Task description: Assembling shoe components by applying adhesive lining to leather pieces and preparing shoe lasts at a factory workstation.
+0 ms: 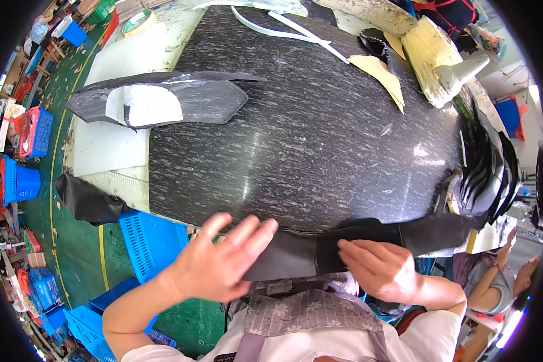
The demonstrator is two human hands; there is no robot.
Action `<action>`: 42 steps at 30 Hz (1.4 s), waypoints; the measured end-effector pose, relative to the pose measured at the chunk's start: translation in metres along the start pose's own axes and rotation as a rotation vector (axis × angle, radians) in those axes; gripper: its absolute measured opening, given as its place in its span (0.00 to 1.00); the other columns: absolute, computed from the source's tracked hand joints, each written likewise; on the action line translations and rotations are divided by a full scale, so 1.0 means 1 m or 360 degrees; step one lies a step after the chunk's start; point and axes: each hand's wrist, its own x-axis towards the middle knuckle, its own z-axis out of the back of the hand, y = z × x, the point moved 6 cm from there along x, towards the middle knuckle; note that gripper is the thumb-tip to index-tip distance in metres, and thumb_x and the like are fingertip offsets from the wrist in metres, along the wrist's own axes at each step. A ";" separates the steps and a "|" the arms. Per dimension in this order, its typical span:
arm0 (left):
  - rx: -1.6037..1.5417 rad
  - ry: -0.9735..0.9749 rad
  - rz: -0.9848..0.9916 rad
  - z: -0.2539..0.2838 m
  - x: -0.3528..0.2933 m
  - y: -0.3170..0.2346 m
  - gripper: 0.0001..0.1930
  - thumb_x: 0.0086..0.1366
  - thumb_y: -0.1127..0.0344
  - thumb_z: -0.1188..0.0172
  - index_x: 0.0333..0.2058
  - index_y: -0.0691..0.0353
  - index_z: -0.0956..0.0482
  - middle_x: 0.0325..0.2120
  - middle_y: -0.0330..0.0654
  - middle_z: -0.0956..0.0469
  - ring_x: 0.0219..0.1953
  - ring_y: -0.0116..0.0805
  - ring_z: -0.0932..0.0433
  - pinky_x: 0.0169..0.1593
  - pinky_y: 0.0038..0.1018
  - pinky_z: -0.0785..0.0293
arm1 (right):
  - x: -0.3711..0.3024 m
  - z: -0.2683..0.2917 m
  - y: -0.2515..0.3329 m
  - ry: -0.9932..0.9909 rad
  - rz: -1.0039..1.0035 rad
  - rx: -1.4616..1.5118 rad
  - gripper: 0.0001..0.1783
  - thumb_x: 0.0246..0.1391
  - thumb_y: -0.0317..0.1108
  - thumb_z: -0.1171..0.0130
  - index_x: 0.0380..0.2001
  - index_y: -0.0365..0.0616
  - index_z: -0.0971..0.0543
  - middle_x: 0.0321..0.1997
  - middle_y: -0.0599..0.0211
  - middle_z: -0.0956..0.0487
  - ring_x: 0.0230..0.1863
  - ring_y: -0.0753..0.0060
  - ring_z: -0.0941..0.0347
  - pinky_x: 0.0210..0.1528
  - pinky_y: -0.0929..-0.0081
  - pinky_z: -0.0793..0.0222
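A green floor [72,253] with yellow lines runs left of a desk [295,157] topped by a dark, pale-flecked sheet. Along the desk's near edge, in front of the person, lies a long black strip [286,253] with cross seams, its right part reaching toward a pile of black pieces [495,175]. The right grip [374,265], a bare hand, has its fingers together on the strip's middle; whether the thumb closes underneath cannot be told. The left grip [232,256] is wide, fingers spread, over the strip's left end; whether it touches is unclear.

Left of the person, below desk level, stands a blue crate [154,241]. On the desk's left side, a grey pointed panel [211,102] with a white patch lies across white sheets [111,151], and a roll of tape [140,23] is near the far left corner. White narrow strips [301,27] and a cream piece [380,75] lie at the far side, near a yellowish block [425,54]. At the far right another person's arm [495,271] shows.
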 end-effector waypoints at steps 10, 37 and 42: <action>-0.0074 -0.0124 -0.0232 -0.014 0.012 -0.034 0.23 0.53 0.62 0.37 0.48 0.66 0.22 0.52 0.49 0.26 0.53 0.43 0.27 0.57 0.38 0.29 | 0.021 -0.007 0.010 -0.0053 -0.0134 0.0268 0.22 0.43 0.45 0.36 0.37 0.39 0.24 0.49 0.58 0.27 0.41 0.69 0.27 0.38 0.77 0.29; -0.0660 -0.0771 0.0563 -0.017 0.026 0.006 0.17 0.44 0.69 0.31 0.35 0.55 0.26 0.25 0.31 0.26 0.28 0.31 0.29 0.42 0.34 0.45 | 0.038 -0.025 -0.012 -0.0559 -0.0084 0.0674 0.14 0.37 0.27 0.40 0.32 0.38 0.24 0.42 0.55 0.20 0.34 0.62 0.20 0.29 0.74 0.22; -0.0469 -0.0828 0.0513 -0.014 0.033 0.005 0.17 0.43 0.65 0.31 0.33 0.56 0.26 0.24 0.33 0.26 0.27 0.31 0.30 0.41 0.34 0.45 | 0.039 -0.027 -0.006 -0.0632 -0.0021 0.0530 0.12 0.35 0.29 0.39 0.29 0.41 0.22 0.41 0.58 0.19 0.35 0.66 0.20 0.32 0.76 0.21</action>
